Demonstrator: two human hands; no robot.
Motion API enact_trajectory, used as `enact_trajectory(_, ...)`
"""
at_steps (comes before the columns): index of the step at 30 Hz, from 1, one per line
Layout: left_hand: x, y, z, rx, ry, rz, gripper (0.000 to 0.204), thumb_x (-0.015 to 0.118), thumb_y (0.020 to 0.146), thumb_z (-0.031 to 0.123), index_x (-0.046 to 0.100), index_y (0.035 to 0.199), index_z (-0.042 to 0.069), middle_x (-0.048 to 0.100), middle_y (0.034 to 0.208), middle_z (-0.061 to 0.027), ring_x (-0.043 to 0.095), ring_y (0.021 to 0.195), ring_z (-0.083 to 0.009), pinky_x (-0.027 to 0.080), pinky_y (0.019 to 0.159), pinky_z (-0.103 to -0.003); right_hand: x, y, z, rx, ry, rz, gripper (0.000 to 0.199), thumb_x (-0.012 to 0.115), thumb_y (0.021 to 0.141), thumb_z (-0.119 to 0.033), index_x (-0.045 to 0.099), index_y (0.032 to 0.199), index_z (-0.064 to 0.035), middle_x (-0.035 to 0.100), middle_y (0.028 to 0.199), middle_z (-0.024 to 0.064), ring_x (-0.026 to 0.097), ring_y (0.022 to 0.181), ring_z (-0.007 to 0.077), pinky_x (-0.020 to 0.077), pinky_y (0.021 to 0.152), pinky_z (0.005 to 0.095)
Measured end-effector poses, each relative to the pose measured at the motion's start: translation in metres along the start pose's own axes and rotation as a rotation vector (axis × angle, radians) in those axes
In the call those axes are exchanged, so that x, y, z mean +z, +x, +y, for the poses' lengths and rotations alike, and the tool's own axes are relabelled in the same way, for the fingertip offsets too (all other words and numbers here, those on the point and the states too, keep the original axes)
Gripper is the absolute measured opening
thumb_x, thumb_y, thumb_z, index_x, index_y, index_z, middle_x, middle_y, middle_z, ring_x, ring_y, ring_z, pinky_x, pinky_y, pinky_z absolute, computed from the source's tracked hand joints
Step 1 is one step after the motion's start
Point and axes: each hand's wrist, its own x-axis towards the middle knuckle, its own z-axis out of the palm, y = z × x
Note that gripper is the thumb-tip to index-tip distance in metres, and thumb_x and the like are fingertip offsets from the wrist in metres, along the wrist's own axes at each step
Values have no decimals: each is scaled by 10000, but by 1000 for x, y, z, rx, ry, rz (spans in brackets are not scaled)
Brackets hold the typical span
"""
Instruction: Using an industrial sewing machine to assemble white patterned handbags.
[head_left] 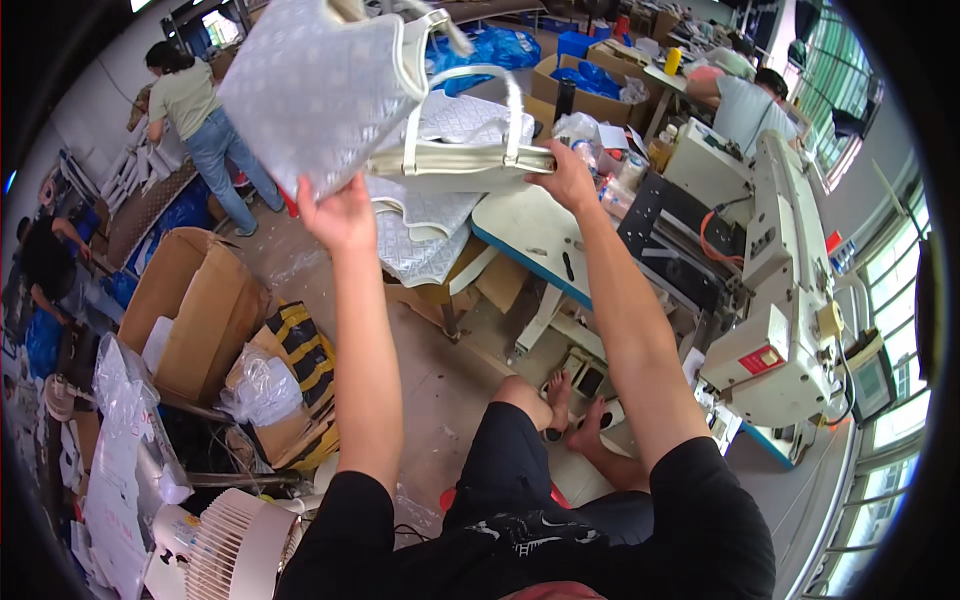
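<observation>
A pale silver-grey patterned tote bag [310, 95] with white trim is raised at the upper left. My left hand [340, 217] is at its lower edge, thumb and fingers closed on it. Beside it, a cream bag top [450, 165] with a white arched handle [470, 75] lies level. My right hand [568, 180] grips the right end of this top between thumb and fingers. Whether the two parts belong to one bag I cannot tell. More patterned bag pieces [430, 250] lie on the table behind and below.
A white sewing machine [770, 290] stands at the right beside a white tabletop [530, 225] with a blue edge. Cardboard boxes [195, 310] and a fan [235, 545] are at the left. One person [205, 120] stands back left; another [750, 105] bends over at back right.
</observation>
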Motion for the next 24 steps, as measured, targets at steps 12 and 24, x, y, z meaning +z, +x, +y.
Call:
enact_trajectory(12, -100, -174, 50, -169, 184, 244, 596, 633, 898, 124, 471, 1461, 16, 576, 1458, -161, 586, 1328, -349, 532, 1138, -503, 6, -24, -17, 237, 829, 135, 473, 835, 927, -342, 675, 1228, -14, 728, 1032, 92, 682, 884, 161, 562, 791, 310)
enact_trajectory(24, -119, -253, 19, -347, 573, 335, 647, 648, 979, 161, 389, 1566, 75, 521, 1518, -95, 561, 1345, -249, 539, 1115, -479, 24, -70, 21, 444, 1089, 211, 329, 696, 1051, -376, 664, 1101, -53, 683, 958, 7, 631, 856, 103, 536, 768, 287)
